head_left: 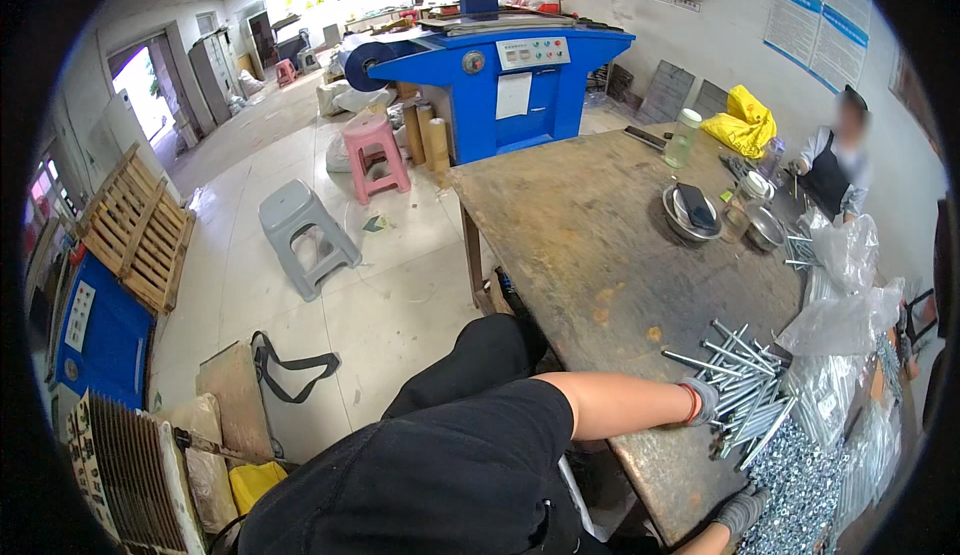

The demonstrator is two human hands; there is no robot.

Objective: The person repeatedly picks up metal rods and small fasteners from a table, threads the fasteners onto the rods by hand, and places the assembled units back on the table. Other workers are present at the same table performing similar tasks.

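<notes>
My left hand [704, 401], in a grey glove with a red band at the wrist, is at the near edge of a heap of long silver bolts [745, 380]. Its fingers are mostly hidden among the bolts. Lower down, my right hand [740, 515], also gloved in grey, touches the edge of a pile of small shiny nuts [800, 480]. The fingers there look curled together, and what they hold is too small to make out. The bolts lie crosswise, some overlapping the nuts.
The worn table [570, 225] carries clear plastic bags [840, 325], metal bowls [690, 213], a phone [697, 207], jars [683, 138] and a yellow bag [742, 125]. A co-worker [838, 165] sits at the far right. Stools [305, 235] and a blue machine [530, 85] stand beyond.
</notes>
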